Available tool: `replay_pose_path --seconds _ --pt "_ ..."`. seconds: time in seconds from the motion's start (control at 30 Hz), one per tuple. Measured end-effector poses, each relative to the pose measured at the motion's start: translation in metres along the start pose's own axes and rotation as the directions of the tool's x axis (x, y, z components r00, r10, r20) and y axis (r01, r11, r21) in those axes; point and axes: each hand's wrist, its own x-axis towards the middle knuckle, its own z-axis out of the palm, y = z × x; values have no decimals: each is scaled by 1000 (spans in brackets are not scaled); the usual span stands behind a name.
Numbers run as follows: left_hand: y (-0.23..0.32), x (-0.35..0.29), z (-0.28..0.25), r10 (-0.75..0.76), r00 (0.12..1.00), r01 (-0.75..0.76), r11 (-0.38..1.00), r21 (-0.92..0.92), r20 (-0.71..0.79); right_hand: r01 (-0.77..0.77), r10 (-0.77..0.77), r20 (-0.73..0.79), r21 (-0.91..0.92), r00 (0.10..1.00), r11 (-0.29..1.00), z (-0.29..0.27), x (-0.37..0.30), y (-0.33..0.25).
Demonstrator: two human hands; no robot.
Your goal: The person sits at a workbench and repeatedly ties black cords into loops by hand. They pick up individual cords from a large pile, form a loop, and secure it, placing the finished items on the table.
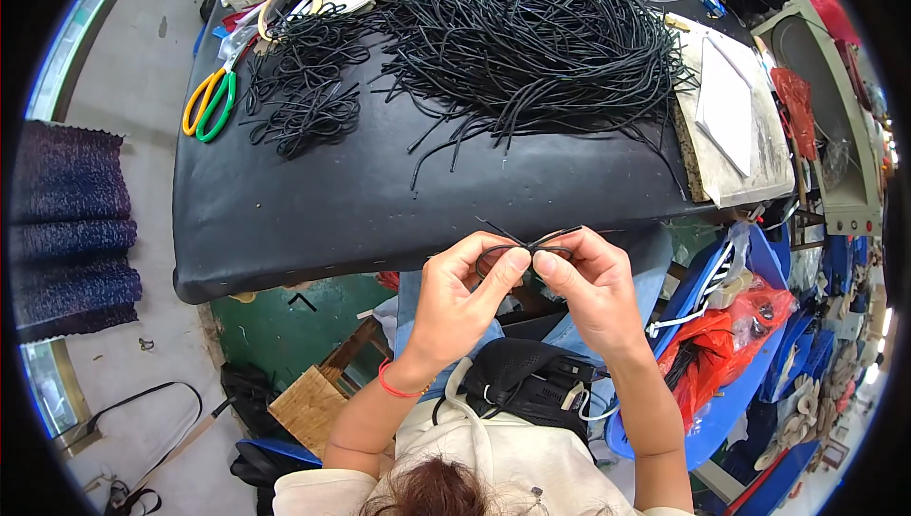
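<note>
Between my two hands is a black shoelace [530,245] looped into a bow, held just off the near edge of the black table. My left hand [462,290] pinches its left loop near the middle, thumb against the fingers. On the other loop my right hand [595,288] closes in the same way, the two thumbs almost meeting. Two short ends stick up above the knot. Beyond my hands, a big heap of loose black laces [541,42] covers the back of the table. To its left lies a smaller pile of laces tied in bows [308,103].
Scissors with orange and green handles [211,103] lie at the table's left edge, near a roll of tape [289,6]. A worn board [759,151] bearing white sheets sits at the right. Beside my right arm, a blue container [697,431] holds red plastic bags.
</note>
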Motion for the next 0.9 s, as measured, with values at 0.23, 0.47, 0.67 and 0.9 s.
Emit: replay_pose_path --seconds 0.23,0.47,0.67,0.9 --pt "-2 0 0 23 1000 -23 998 67 -10 -75 72 41 55 997 996 -4 -3 -3" --pt "-7 -3 7 39 999 -40 993 108 13 122 -163 -169 -229 972 966 3 9 4" --pt "-6 -13 16 309 951 -270 831 486 0 93 -183 -243 -341 952 935 1 17 9" --pt "-14 0 21 258 959 -265 963 -45 -117 100 -78 -298 59 951 993 13 15 -4"
